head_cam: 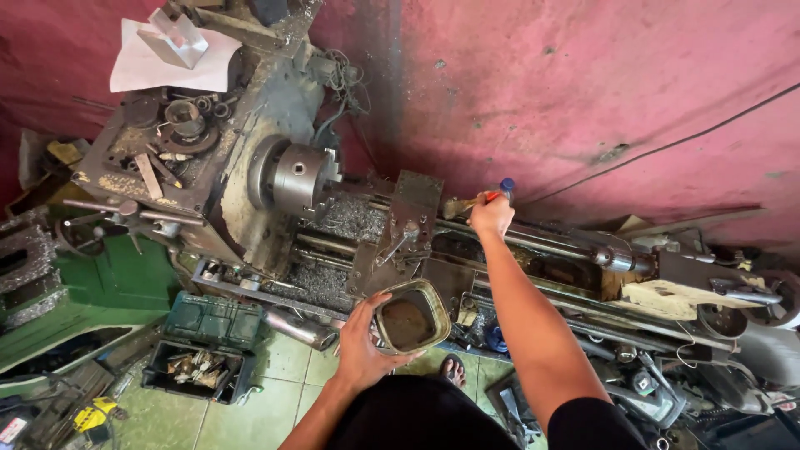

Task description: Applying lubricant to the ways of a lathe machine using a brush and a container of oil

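We've got the dented metal tin (410, 318) in our left hand (360, 343), fingers wrapped round its rim, floor open below. Our right hand (492, 215) grips a brush (483, 199) over the lathe (333, 217); bristles hard to make out, wall crowding just beyond the knuckles.

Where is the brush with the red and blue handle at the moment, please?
In the head view, the brush is in the right hand, held over the lathe bed right of the tool post, near the pink wall.

Even daylight, soft shadows, sharp centre, wide-angle bend at edges.
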